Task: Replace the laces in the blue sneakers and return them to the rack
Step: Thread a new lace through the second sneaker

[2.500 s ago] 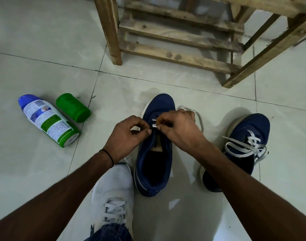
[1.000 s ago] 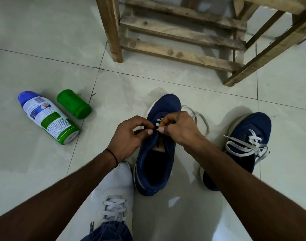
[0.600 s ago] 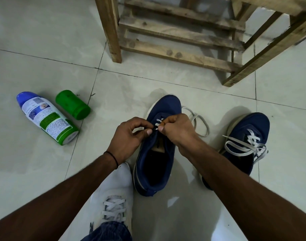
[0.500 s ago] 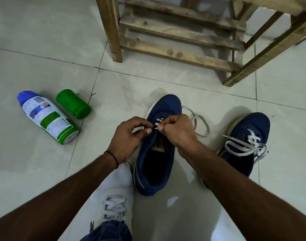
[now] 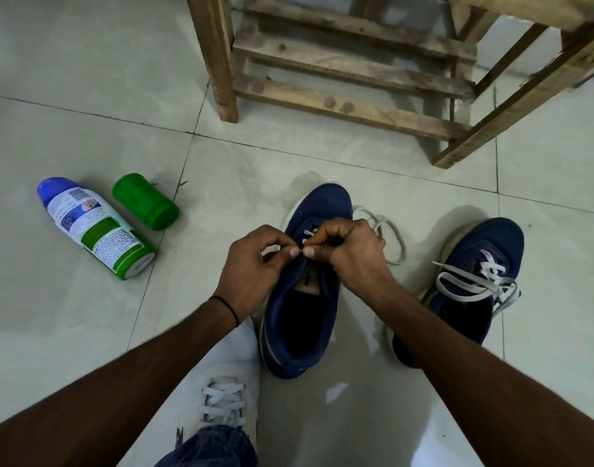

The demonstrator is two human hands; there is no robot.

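eyelets: upper rows on middle sneaker (image 5: 302,318) covered by left hand (image 5: 252,267) and right hand (image 5: 353,246)
lace (image 5: 309,232): tip pinched in both grips, too small to tell which eyelet
other sneaker (image 5: 470,264): right of middle sneaker, heel hidden behind right forearm
rack (image 5: 349,72): beyond middle sneaker's toe, upper part cut by top edge
white shoe (image 5: 228,375): left of middle sneaker's heel, rear under denim
spray can (image 5: 97,227): far left of middle sneaker, print unreadable
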